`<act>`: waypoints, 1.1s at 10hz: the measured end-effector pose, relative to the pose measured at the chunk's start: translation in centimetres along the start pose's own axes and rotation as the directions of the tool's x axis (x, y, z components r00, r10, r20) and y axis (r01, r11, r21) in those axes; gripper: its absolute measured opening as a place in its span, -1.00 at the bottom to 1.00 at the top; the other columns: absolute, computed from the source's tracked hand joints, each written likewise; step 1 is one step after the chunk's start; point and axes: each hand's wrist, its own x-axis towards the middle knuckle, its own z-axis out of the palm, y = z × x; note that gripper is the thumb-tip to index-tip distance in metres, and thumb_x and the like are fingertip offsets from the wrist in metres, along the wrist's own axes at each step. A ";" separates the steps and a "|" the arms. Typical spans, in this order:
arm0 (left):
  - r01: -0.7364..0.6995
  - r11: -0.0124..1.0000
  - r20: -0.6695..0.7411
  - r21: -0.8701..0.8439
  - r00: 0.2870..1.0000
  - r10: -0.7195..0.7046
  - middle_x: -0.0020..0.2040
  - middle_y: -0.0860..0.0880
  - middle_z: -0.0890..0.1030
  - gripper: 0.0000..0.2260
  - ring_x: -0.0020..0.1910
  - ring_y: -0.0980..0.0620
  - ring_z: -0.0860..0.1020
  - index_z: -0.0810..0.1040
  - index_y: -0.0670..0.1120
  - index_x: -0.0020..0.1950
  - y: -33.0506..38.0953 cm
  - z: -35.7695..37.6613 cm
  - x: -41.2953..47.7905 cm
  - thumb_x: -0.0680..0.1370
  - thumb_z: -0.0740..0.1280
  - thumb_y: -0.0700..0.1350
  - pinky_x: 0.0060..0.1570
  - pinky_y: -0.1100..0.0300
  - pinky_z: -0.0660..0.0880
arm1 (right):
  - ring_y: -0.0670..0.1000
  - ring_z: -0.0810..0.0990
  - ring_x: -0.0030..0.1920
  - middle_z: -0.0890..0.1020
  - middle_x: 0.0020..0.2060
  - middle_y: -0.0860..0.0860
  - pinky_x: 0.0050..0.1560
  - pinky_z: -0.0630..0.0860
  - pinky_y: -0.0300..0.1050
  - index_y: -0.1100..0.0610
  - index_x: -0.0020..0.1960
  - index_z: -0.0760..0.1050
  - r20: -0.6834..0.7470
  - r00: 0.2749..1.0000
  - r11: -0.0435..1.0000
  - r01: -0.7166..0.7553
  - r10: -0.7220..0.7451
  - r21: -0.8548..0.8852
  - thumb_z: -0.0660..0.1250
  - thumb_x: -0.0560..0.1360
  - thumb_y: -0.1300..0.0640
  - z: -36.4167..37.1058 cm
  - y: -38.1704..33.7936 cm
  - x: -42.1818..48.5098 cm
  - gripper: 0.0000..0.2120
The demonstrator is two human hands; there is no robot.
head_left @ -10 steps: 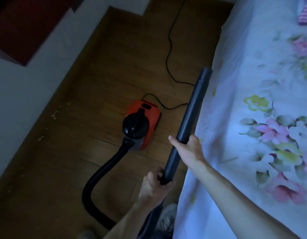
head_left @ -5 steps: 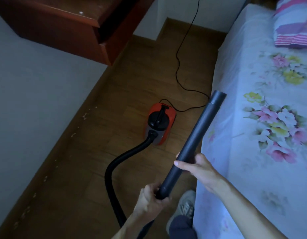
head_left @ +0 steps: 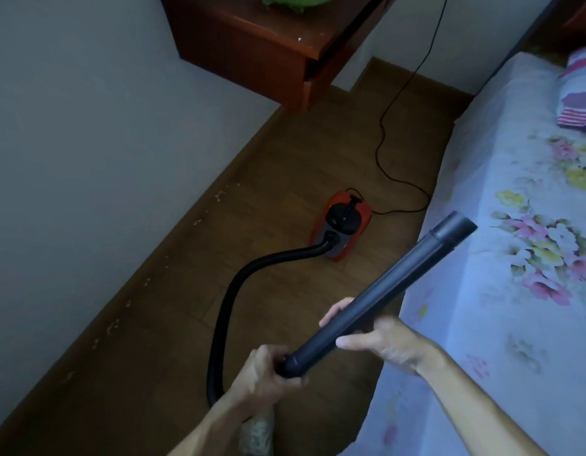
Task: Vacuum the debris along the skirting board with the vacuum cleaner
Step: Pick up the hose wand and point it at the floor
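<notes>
1. My left hand (head_left: 263, 373) is wrapped tight around the near end of the vacuum tube (head_left: 377, 297), where the tube meets the hose (head_left: 232, 291); my fingers are curled fully around it.
2. My right hand (head_left: 380, 340) grips the same tube a little further up, thumb over the top and fingers underneath, closed on it.
3. The tube is off the floor and tilted, running from my hands up toward two o'clock; its open mouth hangs over the edge of the bed (head_left: 515, 291).
4. The black hose leaves my left hand, loops down toward seven o'clock, then arcs up to one o'clock into the front of the red vacuum cleaner (head_left: 342, 225).
5. The vacuum cleaner sits on the wooden floor (head_left: 285, 166) at twelve o'clock from my hands, between the wall and the bed, nearer the bed.
6. Its power cord (head_left: 400, 126) trails from its far end, curls at one o'clock beside the bed, then rises toward the far wall.
7. The skirting board (head_left: 173, 245) runs along the foot of the grey wall (head_left: 87, 143), from seven o'clock to twelve o'clock across my view.
8. Pale specks of debris (head_left: 219, 195) lie scattered along that skirting board, well apart from the tube's mouth.
9. A reddish wooden cabinet (head_left: 258, 51) stands at twelve o'clock against the wall.
10. The floral sheet covers the bed at three o'clock, with a striped pillow (head_left: 577, 103) at two o'clock.
</notes>
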 end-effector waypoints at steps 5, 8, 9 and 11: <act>-0.084 0.995 -0.164 -0.054 0.984 0.074 -0.26 0.12 0.60 -0.74 -0.32 0.32 0.57 0.61 0.00 -0.03 -6.0 -1.1 -9.2 0.36 0.53 0.04 -0.41 0.47 0.41 | 0.07 0.63 0.11 0.66 -0.03 0.06 0.11 0.58 -0.08 0.13 0.06 0.61 -0.279 0.923 0.933 0.318 -0.264 0.169 0.56 0.30 0.08 11.8 4.0 -1.9 -0.64; -0.094 0.995 -0.366 -0.017 0.927 0.081 -0.24 0.06 0.61 -0.86 -0.28 0.16 0.59 0.57 0.01 -0.11 -11.9 -4.8 -14.7 0.42 0.49 -0.03 -0.33 0.29 0.53 | -0.03 0.65 -0.12 0.66 -0.21 -0.04 -0.07 0.58 -0.15 0.15 -0.13 0.60 -0.264 0.826 0.866 0.487 -0.498 -0.112 0.61 0.31 0.05 23.2 2.1 -1.4 -0.73; -0.109 0.990 -0.468 -0.094 0.882 0.053 -0.24 0.00 0.61 -0.85 -0.29 0.07 0.59 0.56 -0.03 -0.09 -13.0 -6.8 -16.3 0.41 0.48 -0.07 -0.35 0.23 0.52 | -0.11 0.65 -0.20 0.66 -0.27 -0.06 -0.17 0.52 -0.33 0.16 -0.17 0.58 -0.238 0.792 0.826 0.523 -0.563 -0.211 0.62 0.31 0.08 27.4 -0.4 0.2 -0.74; -0.189 0.953 -0.615 -0.237 0.788 0.003 -0.13 0.15 0.63 -0.77 -0.15 0.27 0.60 0.49 0.05 -0.05 -14.6 -10.3 -18.7 0.42 0.51 0.03 -0.22 0.37 0.55 | -0.14 0.65 -0.20 0.64 -0.29 -0.13 -0.18 0.58 -0.32 0.04 -0.15 0.56 -0.303 0.815 0.868 0.445 -0.494 -0.219 0.57 0.26 -0.21 33.7 -5.5 4.5 -0.61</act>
